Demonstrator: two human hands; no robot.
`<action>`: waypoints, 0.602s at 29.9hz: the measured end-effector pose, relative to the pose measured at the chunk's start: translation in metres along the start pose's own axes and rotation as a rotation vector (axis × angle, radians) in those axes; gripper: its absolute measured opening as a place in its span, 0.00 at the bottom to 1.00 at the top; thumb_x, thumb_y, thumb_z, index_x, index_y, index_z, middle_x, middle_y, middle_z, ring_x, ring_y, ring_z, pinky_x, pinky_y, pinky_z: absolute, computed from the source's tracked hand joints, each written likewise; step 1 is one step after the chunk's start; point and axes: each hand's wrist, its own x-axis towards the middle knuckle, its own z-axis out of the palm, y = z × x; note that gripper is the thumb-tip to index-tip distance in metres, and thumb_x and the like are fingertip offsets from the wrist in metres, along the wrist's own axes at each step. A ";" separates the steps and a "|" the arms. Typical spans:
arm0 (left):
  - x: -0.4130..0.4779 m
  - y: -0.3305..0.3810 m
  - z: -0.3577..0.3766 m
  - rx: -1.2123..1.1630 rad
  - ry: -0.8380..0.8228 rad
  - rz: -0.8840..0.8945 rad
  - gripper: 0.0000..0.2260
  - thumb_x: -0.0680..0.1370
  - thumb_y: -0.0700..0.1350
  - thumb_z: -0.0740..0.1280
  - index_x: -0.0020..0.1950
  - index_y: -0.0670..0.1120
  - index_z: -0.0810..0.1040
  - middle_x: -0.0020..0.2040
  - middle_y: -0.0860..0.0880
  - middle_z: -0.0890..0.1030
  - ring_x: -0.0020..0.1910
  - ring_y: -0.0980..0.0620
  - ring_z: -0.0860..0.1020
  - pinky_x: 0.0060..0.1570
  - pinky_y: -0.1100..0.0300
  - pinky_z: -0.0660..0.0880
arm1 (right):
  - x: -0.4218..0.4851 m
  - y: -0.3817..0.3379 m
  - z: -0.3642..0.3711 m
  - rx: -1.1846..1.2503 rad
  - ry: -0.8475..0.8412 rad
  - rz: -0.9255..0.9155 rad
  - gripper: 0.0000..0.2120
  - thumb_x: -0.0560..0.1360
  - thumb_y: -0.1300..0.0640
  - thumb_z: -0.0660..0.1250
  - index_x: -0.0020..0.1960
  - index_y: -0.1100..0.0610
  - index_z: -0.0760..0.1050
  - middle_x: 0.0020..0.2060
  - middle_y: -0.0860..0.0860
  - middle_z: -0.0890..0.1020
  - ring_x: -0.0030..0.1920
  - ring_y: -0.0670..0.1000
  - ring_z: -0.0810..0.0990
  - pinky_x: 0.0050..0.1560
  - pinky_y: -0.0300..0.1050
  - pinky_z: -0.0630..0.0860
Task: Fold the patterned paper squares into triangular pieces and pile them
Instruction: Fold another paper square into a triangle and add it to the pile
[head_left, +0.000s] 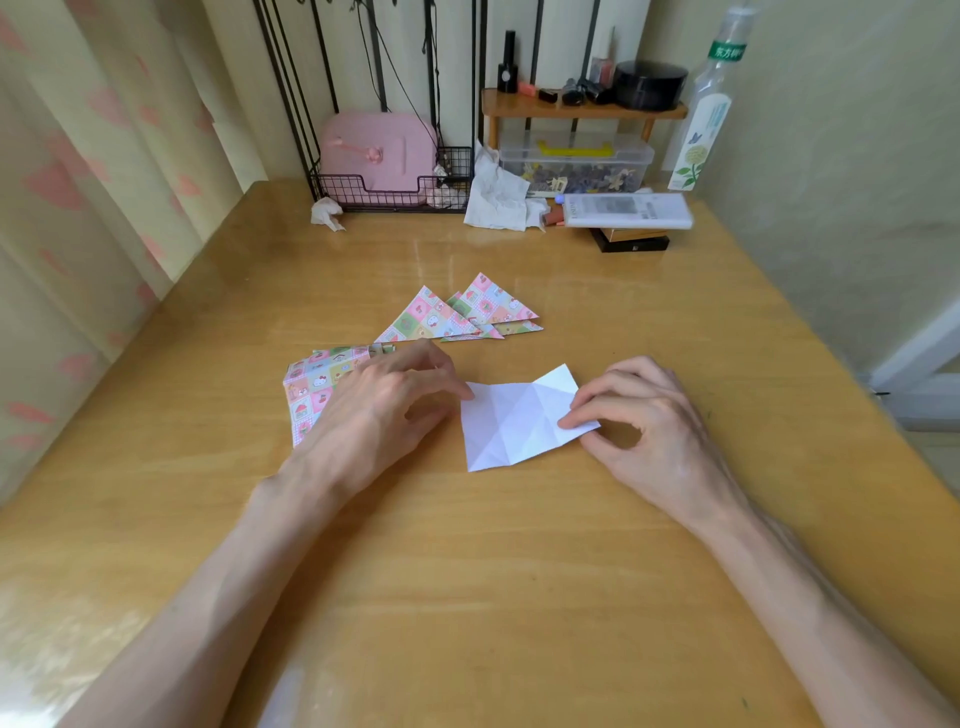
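A paper square (511, 423) lies white side up in the middle of the wooden table (467, 571), creased with diagonal lines. My left hand (384, 410) touches its left corner with curled fingertips. My right hand (649, 421) pinches the paper's right corner between thumb and forefinger. A stack of unfolded patterned squares (317, 382) lies partly under my left hand. Behind it, several folded patterned triangles (467, 314) lie overlapping in a loose pile.
At the back stand a black wire rack with a pink case (379, 156), crumpled tissues (496, 195), a clear plastic box (576, 163), a small wooden shelf (582, 109), a tall bottle (706, 104) and a white box on dark boxes (626, 213). A curtain hangs left.
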 end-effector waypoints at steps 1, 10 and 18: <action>0.000 0.000 0.000 -0.002 -0.004 0.005 0.11 0.75 0.42 0.76 0.52 0.58 0.84 0.53 0.60 0.77 0.45 0.56 0.78 0.37 0.51 0.77 | 0.000 0.000 0.000 0.000 -0.004 -0.001 0.15 0.67 0.69 0.78 0.44 0.49 0.87 0.46 0.40 0.83 0.52 0.51 0.76 0.54 0.53 0.73; -0.002 0.000 0.002 0.014 -0.025 0.020 0.04 0.77 0.47 0.74 0.49 0.57 0.85 0.51 0.60 0.79 0.45 0.54 0.78 0.36 0.54 0.75 | 0.001 -0.002 -0.002 0.092 -0.042 0.045 0.14 0.68 0.69 0.77 0.42 0.50 0.86 0.48 0.40 0.84 0.55 0.47 0.80 0.58 0.50 0.73; -0.003 -0.003 0.005 0.000 -0.040 0.056 0.05 0.78 0.51 0.70 0.52 0.57 0.84 0.55 0.60 0.78 0.51 0.55 0.78 0.39 0.53 0.77 | 0.000 -0.004 -0.005 0.165 -0.032 0.191 0.14 0.68 0.71 0.74 0.43 0.53 0.82 0.50 0.40 0.85 0.53 0.40 0.83 0.56 0.33 0.73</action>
